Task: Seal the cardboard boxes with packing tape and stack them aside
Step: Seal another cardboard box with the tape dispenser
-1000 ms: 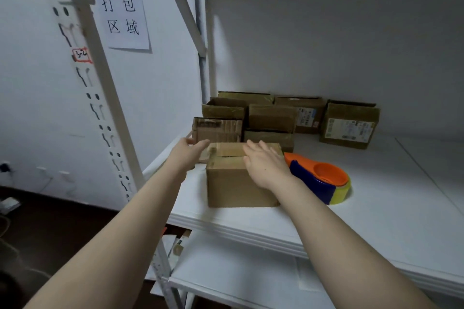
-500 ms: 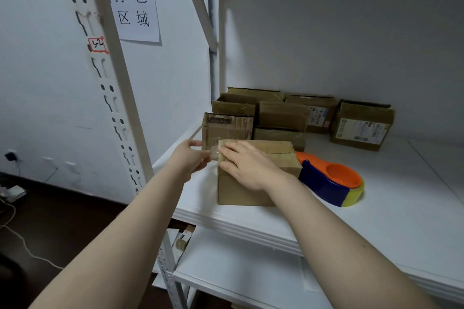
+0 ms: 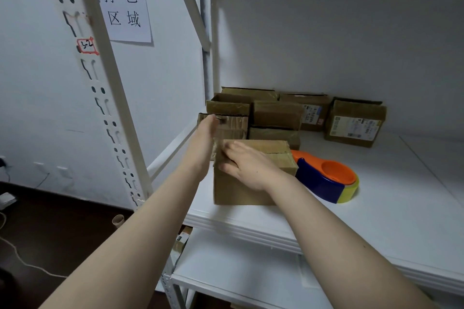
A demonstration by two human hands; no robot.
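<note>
At the front edge of the white shelf (image 3: 376, 198) stands the small cardboard box (image 3: 238, 190) being worked on, and both hands meet at its top left corner. The right hand (image 3: 248, 165) lies palm down across the top, fingers spread and flattened, pressing where a crinkled end of clear packing tape (image 3: 218, 149) turns over the left edge; it grips nothing. The left hand (image 3: 204, 140) is held flat and upright just beside the box's left side, fingers straight and pointing away from the person, also holding nothing (whether its palm actually touches the cardboard I cannot tell). Just to the right of the box, close against it, the orange and blue tape dispenser (image 3: 324, 183) rests on the shelf, out of either hand. Behind the box, a cluster of brown boxes (image 3: 276, 115) sits against the back wall, and behind and well to the right is one more box with a printed label (image 3: 355, 124). I judge the step to be smoothing the tape end down the side to finish the seal. The next move probably calls for rubbing that loose end flat, then gripping the box by both sides and lifting it over to the cluster behind.
</note>
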